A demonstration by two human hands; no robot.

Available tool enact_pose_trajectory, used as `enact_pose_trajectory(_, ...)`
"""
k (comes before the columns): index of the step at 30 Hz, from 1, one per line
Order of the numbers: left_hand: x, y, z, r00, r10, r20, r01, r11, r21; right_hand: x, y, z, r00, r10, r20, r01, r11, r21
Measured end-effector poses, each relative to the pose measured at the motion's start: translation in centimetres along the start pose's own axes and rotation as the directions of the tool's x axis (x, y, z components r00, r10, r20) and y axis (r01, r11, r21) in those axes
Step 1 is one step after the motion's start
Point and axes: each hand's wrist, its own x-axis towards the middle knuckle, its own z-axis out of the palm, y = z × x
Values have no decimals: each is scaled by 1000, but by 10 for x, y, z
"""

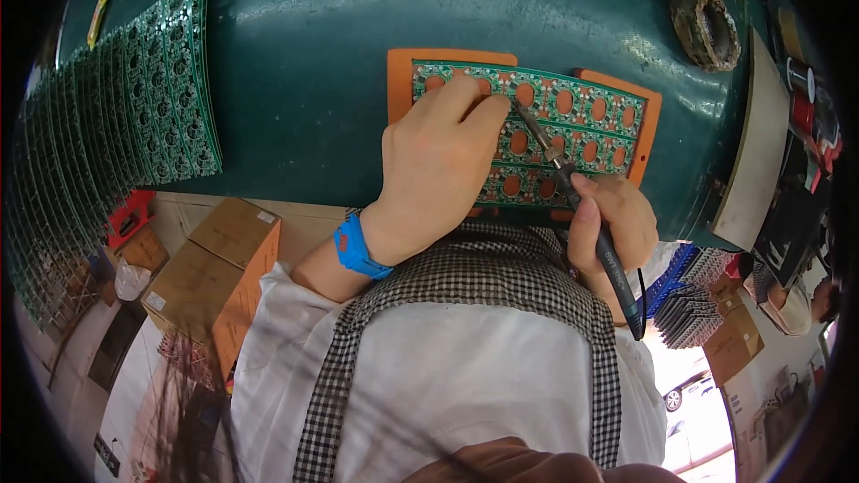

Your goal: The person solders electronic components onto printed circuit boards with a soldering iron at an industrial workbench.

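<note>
A green circuit board panel (573, 112) with round cut-outs lies on an orange holder (401, 72) on the dark green table (358, 27). My left hand (438, 174), with a blue wrist strap (358, 248), rests on the panel's left part, fingers pinched together near the iron's tip; what they hold is too small to see. My right hand (613, 219) grips a dark soldering iron (586, 215) like a pen. Its metal tip touches the panel just beside my left fingertips.
A long fanned stack of green circuit panels (134, 98) curves along the table's left side. A rusty ring-shaped stand (707, 27) sits at the far right. Cardboard boxes (224, 268) stand on the floor at left, and blue trays (689, 291) at lower right.
</note>
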Motion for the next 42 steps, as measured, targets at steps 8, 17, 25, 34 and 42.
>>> enact_pose_trajectory(8, 4, -2, -12, 994, -98, -49, 95, 994, -46, 4, -1, -5, 999, 10, -41, -12, 998, -57)
enact_pose_trajectory(17, 8, -1, -6, 992, -126, 11, 126, 991, -39, 13, -5, 10, 999, -10, 35, 11, 999, -31)
enact_pose_trajectory(25, -2, -3, -13, 991, -135, -18, 131, 981, -144, -11, 0, -4, 993, -13, -116, 9, 999, -37)
enact_pose_trajectory(34, 1, -5, -18, 991, -126, -56, 117, 984, -137, -4, -10, -10, 978, 210, -16, -211, 972, -102)
enact_pose_trajectory(42, 3, -8, -10, 991, -133, -23, 130, 984, -122, -9, -7, -6, 983, -6, -182, -14, 994, -108)
